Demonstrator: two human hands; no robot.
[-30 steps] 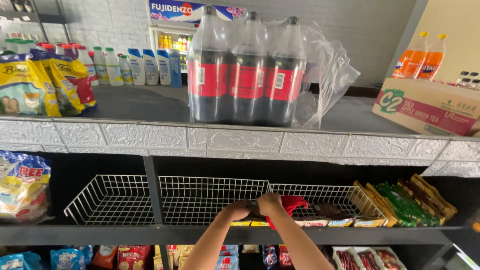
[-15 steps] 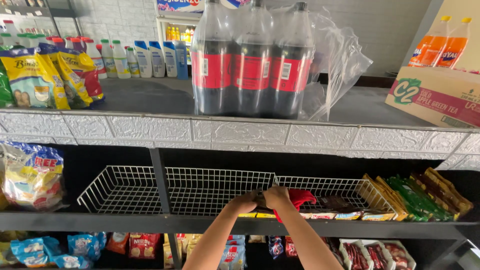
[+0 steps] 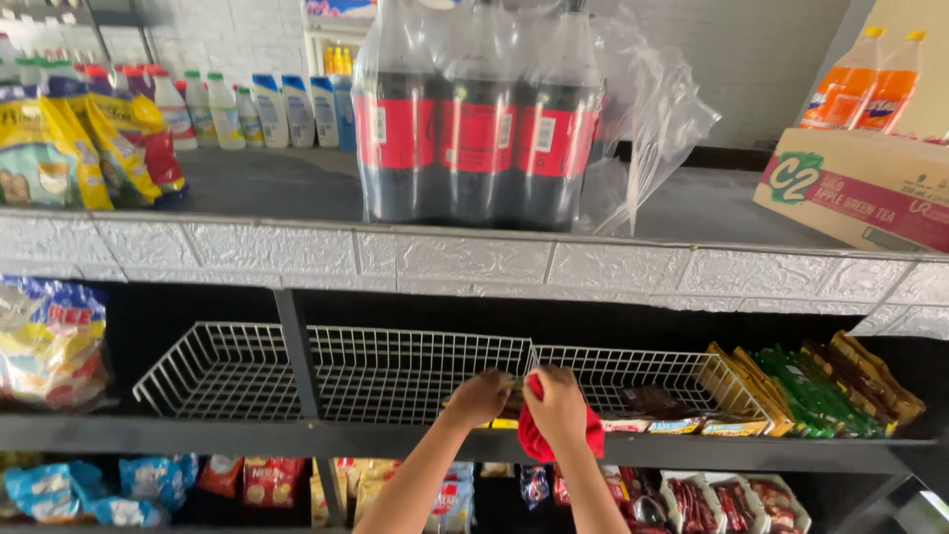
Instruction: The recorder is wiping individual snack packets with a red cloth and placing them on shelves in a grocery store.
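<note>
Red cloth (image 3: 550, 443) hung bunched in the right hand (image 3: 556, 403), low in the frame's centre, draped over the front edge of the shelf (image 3: 247, 437). The left hand (image 3: 479, 394) sat just beside it, fingers curled on small yellow packets (image 3: 504, 421) at the wire baskets' (image 3: 395, 371) front; whether it gripped one was hard to tell. Snack packs (image 3: 811, 391) filled the lower right. Dark soda bottles (image 3: 474, 119) in plastic wrap stood on the counter (image 3: 257, 188) at top centre.
</note>
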